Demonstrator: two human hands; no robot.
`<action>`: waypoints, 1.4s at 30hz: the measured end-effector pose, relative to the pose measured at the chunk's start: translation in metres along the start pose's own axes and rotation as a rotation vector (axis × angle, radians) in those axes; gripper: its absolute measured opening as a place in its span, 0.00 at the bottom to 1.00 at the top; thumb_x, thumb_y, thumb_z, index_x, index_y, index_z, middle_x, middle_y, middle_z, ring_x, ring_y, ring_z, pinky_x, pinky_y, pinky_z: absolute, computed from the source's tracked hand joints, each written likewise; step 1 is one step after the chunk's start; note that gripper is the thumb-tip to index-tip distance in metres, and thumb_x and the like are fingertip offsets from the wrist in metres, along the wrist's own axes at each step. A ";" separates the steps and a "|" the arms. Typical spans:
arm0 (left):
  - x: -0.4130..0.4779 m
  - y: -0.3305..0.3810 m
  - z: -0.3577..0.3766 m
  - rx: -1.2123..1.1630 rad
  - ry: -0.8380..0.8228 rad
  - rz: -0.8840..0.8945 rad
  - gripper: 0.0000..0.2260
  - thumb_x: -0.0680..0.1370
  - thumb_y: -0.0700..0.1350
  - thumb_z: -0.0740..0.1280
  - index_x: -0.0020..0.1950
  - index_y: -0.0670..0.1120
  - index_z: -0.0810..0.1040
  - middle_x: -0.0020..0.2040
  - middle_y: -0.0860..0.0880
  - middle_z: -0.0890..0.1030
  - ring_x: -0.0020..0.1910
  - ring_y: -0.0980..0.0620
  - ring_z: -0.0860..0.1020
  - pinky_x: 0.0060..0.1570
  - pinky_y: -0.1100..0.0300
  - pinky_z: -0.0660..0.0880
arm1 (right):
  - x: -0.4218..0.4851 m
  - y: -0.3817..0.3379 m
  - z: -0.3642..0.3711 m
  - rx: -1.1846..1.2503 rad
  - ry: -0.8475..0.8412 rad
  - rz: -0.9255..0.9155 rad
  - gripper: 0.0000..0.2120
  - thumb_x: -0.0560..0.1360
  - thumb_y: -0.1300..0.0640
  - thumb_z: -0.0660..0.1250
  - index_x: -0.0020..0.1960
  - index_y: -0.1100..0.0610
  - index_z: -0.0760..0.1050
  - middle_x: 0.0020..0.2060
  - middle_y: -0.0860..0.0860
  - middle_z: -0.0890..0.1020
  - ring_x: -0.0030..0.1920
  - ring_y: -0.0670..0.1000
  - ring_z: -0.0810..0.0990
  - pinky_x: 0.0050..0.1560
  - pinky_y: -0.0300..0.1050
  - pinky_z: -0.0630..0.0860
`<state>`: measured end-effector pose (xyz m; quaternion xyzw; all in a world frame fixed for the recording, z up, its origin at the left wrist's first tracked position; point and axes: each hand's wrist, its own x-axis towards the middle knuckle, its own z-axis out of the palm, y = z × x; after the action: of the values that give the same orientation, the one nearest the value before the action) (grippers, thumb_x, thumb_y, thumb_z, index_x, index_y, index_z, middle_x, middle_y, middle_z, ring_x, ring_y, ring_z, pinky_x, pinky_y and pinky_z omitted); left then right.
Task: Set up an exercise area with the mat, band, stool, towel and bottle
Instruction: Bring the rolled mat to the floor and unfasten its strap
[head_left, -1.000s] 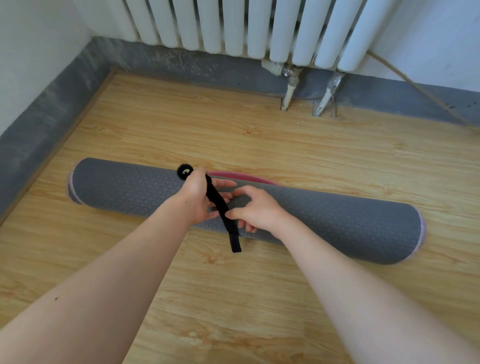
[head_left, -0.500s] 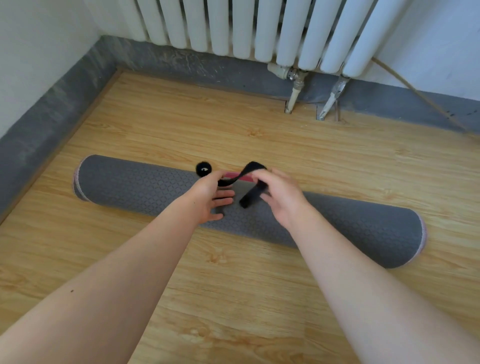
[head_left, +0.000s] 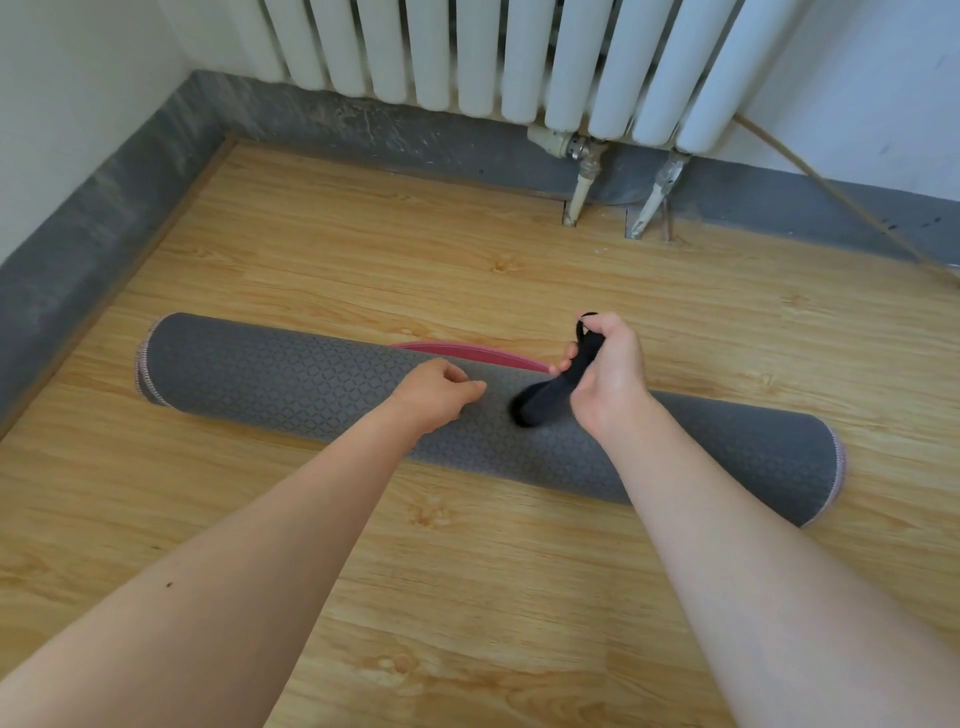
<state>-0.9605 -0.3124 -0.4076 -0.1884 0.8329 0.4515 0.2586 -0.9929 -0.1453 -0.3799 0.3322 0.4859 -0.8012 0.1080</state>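
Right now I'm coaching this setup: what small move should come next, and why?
Probably set the black strap aside on the floor. The right hand holds it clear of the rolled mat, which nothing binds now, and the left hand rests on the roll, placed to unroll it.

bright even daylight | soft shadows | edges bowed | strap blurred

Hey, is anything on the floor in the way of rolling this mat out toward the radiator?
Nothing visible. The floor between the rolled mat and the radiator is bare; only the radiator's pipes meet it at the wall.
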 end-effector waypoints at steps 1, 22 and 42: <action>0.000 -0.002 0.001 0.070 0.007 0.037 0.16 0.76 0.53 0.67 0.59 0.48 0.71 0.50 0.50 0.75 0.50 0.49 0.77 0.44 0.58 0.71 | 0.003 0.001 -0.004 -0.226 0.019 -0.100 0.07 0.76 0.59 0.58 0.53 0.57 0.71 0.35 0.49 0.70 0.32 0.47 0.69 0.35 0.43 0.68; 0.010 -0.035 -0.008 0.719 0.320 0.513 0.24 0.77 0.59 0.60 0.70 0.52 0.68 0.69 0.51 0.69 0.70 0.50 0.63 0.71 0.50 0.56 | 0.019 0.044 -0.059 -1.424 0.292 -0.832 0.20 0.76 0.69 0.58 0.63 0.54 0.76 0.49 0.55 0.76 0.43 0.57 0.74 0.40 0.47 0.68; 0.005 -0.030 -0.009 0.696 0.277 0.574 0.32 0.73 0.65 0.62 0.73 0.52 0.63 0.74 0.51 0.62 0.74 0.51 0.56 0.74 0.47 0.49 | 0.018 0.016 -0.030 -1.057 0.195 -0.448 0.19 0.73 0.54 0.69 0.27 0.55 0.65 0.24 0.52 0.68 0.27 0.53 0.67 0.30 0.41 0.65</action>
<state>-0.9504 -0.3367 -0.4262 0.0889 0.9798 0.1694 0.0578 -0.9862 -0.1255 -0.4119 0.1947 0.8859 -0.4189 0.0419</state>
